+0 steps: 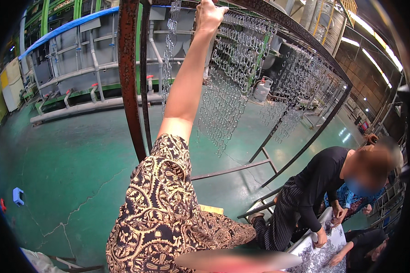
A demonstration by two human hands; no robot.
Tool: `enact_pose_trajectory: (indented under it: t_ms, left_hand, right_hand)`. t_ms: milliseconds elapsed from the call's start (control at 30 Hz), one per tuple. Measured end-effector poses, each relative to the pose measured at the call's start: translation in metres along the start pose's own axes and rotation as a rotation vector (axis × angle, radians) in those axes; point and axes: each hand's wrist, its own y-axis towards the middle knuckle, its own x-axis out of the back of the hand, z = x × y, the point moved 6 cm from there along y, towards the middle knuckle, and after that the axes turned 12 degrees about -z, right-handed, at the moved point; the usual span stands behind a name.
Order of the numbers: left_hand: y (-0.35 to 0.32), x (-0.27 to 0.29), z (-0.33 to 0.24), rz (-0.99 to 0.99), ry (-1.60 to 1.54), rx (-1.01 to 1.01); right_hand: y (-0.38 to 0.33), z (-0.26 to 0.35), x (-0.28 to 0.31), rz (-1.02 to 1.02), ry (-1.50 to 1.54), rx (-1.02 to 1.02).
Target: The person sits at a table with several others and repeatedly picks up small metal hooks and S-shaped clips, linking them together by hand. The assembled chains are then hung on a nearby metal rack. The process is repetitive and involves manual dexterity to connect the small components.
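Note:
My left arm stretches up from a black-and-tan patterned sleeve (161, 191). At the upper edge, my left hand (208, 17) is at the top rail of a rusty metal frame (128, 68), beside hanging rows of linked, shiny metal hooks (241, 50). Its fingers look bent and closed, but the picture edge cuts them off, so what they hold is hidden. Just left of my forearm dangles a narrow strand of similar hooks (167, 59). More linked pieces (296, 77) hang farther right along the frame. My right hand does not show.
At the lower right, a person in black (321, 177) bends over a white tray (303, 241) heaped with small metal pieces, with others' hands around it. A gas cylinder (262, 88) stands behind the frame. Pipes (100, 104) run along tanks at left; a blue stool (18, 196) is on the green floor.

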Motion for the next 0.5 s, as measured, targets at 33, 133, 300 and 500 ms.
enact_pose_trajectory:
  t_ms: [33, 133, 300, 500]
  left_hand:
    - [0.003, -0.003, 0.003, -0.019, 0.031, -0.040]
    - [0.011, -0.013, 0.013, -0.075, 0.122, -0.160]
    - [0.011, -0.017, 0.011, -0.260, 0.227, -0.412]
    - [0.000, -0.011, 0.008, -0.332, 0.311, -0.326]
  right_hand:
    - [0.001, 0.000, -0.002, 0.007, -0.015, 0.000]
    - [0.008, -0.011, -0.014, -0.001, -0.027, -0.015]
    - [0.027, -0.027, -0.033, -0.165, -0.074, 0.024]
    - [0.023, -0.022, -0.028, -0.089, -0.103, -0.041]
